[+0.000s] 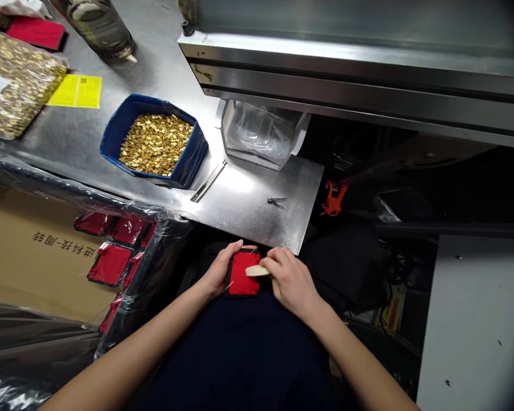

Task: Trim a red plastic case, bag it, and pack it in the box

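My left hand grips a small red pad with a black edge, held over my lap below the table's front edge. My right hand is closed on a short pale stick whose tip lies across the pad's right side. Both hands sit close together, just in front of the steel table.
A blue bin of small gold parts stands on the table. A clear bag of gold parts and a yellow label lie at far left. A plastic-lined cardboard box holds several red pads. Small snips lie near the table's edge.
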Demonstrator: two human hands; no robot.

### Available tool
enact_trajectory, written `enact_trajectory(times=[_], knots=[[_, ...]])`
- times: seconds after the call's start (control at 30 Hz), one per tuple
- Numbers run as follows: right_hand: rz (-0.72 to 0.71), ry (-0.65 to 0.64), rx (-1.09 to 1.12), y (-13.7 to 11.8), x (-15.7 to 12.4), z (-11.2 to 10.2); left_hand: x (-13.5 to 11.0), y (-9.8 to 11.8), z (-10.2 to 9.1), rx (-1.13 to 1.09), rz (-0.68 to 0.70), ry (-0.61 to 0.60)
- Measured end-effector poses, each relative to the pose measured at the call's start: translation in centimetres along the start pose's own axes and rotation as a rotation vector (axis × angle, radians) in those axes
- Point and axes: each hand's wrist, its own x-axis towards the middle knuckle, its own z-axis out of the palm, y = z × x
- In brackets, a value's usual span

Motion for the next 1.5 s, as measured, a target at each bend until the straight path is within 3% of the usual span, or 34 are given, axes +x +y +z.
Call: enact_trajectory(times=[0.1,0.23,0.37,0.47,0.6,0.7,0.83,0.97,1.1,1.2,1.33,1.5], knots=[[-0.077,-0.052,0.004,-0.1,0.0,-0.1,0.0,0.0,0.1,0.005,-0.001,0.004],[0.02,-0.022,0.007,0.0,0.1,-0.3,0.0,0.0,0.2,0.007,-0.005,0.012],[-0.019,-0.05,0.026,0.2,-0.1,-0.3,0.0,0.1,0.3,0.007,-0.006,0.013],[0.064,-0.004,0.031,0.2,-0.3,-0.2,-0.1,0.1,0.4,0.005,-0.007,0.02],[-0.019,-0.065,0.034,-0.1,-0.3,-0.1,-0.1,0.2,0.5,0.007,-0.01,0.019],[0.056,-0.03,0.04,-0.2,-0.2,-0.2,0.0,0.2,0.5,0.006,-0.011,0.027],[-0.001,-0.077,0.024,-0.3,-0.3,-0.1,0.0,0.2,0.5,0.007,-0.012,0.021],[0.074,-0.036,0.022,-0.1,-0.4,-0.1,0.1,0.2,0.5,0.001,-0.017,0.027],[-0.001,-0.067,-0.002,-0.1,-0.1,-0.2,0.1,0.3,0.5,-0.004,-0.024,0.022],[0.06,-0.027,-0.011,-0.3,0.1,-0.2,0.0,0.3,0.5,-0.014,-0.024,0.028],[-0.042,-0.063,-0.012,-0.9,0.2,-0.2,0.0,0.3,0.6,-0.021,-0.022,0.026],[0.06,-0.005,-0.05,-0.8,0.4,-0.1,0.1,0.2,0.6,-0.023,-0.018,0.042]])
